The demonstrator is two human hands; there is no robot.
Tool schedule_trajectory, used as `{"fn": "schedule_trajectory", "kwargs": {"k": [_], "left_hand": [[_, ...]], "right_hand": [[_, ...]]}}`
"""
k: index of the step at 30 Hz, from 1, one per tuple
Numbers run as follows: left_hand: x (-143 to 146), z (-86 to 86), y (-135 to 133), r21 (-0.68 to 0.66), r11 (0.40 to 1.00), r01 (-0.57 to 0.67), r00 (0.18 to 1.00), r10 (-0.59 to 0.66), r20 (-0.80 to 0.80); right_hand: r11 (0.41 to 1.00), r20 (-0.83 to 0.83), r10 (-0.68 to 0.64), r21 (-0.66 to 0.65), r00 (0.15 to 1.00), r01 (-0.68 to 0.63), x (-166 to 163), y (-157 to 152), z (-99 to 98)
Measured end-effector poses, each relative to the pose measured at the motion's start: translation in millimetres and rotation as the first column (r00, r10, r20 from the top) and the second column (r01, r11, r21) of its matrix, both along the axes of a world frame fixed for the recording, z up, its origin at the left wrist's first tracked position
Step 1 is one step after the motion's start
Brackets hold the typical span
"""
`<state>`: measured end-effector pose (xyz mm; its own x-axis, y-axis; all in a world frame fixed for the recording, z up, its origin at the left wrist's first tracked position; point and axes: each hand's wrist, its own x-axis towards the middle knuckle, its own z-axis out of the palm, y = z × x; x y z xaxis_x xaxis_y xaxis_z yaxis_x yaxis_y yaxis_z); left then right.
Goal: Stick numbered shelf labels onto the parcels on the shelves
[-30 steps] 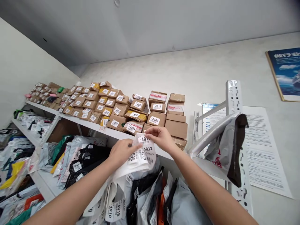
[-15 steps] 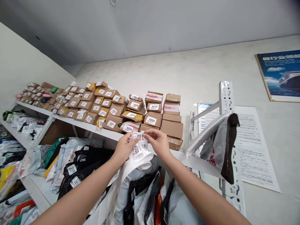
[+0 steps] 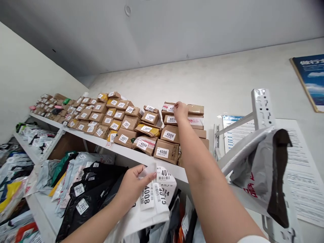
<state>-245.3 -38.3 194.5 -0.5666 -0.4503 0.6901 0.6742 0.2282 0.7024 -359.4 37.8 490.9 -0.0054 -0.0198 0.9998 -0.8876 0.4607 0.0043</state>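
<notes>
My left hand (image 3: 133, 185) is closed on a folded strip of printed number labels (image 3: 158, 216), pinched between thumb and fingers below the top shelf. Labels ending at 4012, 4015 and 4008 show on it. My right hand (image 3: 181, 110) reaches up to the top carton (image 3: 166, 104) of a stack, its fingers pinched together at the right edge of a white number label (image 3: 168, 108) against the carton's front. The fingertips partly hide that label. Below it in the stack are cartons marked 4010, 4009 (image 3: 169, 135) and 4008 (image 3: 167, 151).
Numbered cartons (image 3: 126, 135) line the white top shelf (image 3: 111, 145) to the left. Bagged parcels (image 3: 83, 192) fill the shelf below. A white perforated upright (image 3: 263, 108) stands at right, with a grey bag (image 3: 255, 168) hanging by it. Printed sheets (image 3: 291, 175) are on the wall.
My right hand has left the label strip and moved up to the top carton, where a label now shows. My left hand has lowered slightly with the strip. The view has shifted right.
</notes>
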Motion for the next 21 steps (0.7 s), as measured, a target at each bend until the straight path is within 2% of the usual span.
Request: {"fn": "schedule_trajectory", "kwargs": {"k": [4, 8, 10, 12, 13, 14, 15, 16, 17, 19, 21], "left_hand": [[13.4, -6.4, -4.0, 0.004, 1.0, -0.03, 0.999, 0.03, 0.014], [26.2, -4.9, -7.6, 0.051, 0.998, -0.036, 0.999, 0.036, 0.004], [31.0, -4.8, -9.6, 0.063, 0.997, -0.038, 0.999, 0.04, -0.022], [34.3, -6.0, -10.5, 0.063, 0.998, -0.027, 0.998, 0.03, -0.057], [35.3, -6.8, -10.2, 0.057, 0.998, -0.015, 0.997, 0.019, -0.076], [36.1, -7.6, -9.3, 0.05, 0.999, -0.003, 0.995, 0.008, -0.097], [36.9, -8.2, -7.8, 0.044, 0.999, 0.004, 0.993, 0.001, -0.117], [37.9, -8.4, -5.9, 0.037, 0.999, 0.005, 0.991, 0.0, -0.133], [39.4, -8.3, -3.9, 0.018, 1.0, -0.003, 0.991, 0.006, -0.136], [44.0, -7.4, -0.1, -0.111, 0.992, -0.062, 0.996, 0.055, -0.071], [50.1, -6.4, 2.8, -0.341, 0.928, -0.15, 0.983, 0.178, 0.053]], "right_hand": [[0.994, -0.008, -0.106, -0.023, 0.994, 0.105, -0.1, 1.7, -6.9], [0.993, -0.056, -0.116, -0.005, 0.992, 0.116, 17.3, 14.4, -15.5], [0.997, -0.079, -0.074, 0.0, 0.994, 0.074, 31.9, 22.6, -32.9], [0.991, -0.048, 0.083, 0.11, 0.995, -0.077, 48.8, 32.3, -66.8], [0.911, 0.068, 0.302, 0.273, 0.951, -0.309, 57.0, 37.7, -89.4], [0.721, 0.286, 0.436, 0.456, 0.853, -0.522, 64.5, 43.2, -114.2], [0.535, 0.462, 0.457, 0.54, 0.76, -0.65, 70.7, 48.8, -139.8], [0.423, 0.554, 0.457, 0.553, 0.696, -0.718, 75.2, 54.3, -164.4], [0.42, 0.577, 0.493, 0.498, 0.651, -0.759, 77.9, 59.4, -186.8], [0.528, 0.559, 0.541, 0.356, 0.629, -0.771, 78.3, 68.5, -221.5], [0.638, 0.542, 0.562, 0.196, 0.624, -0.745, 74.6, 75.3, -242.7]]}}
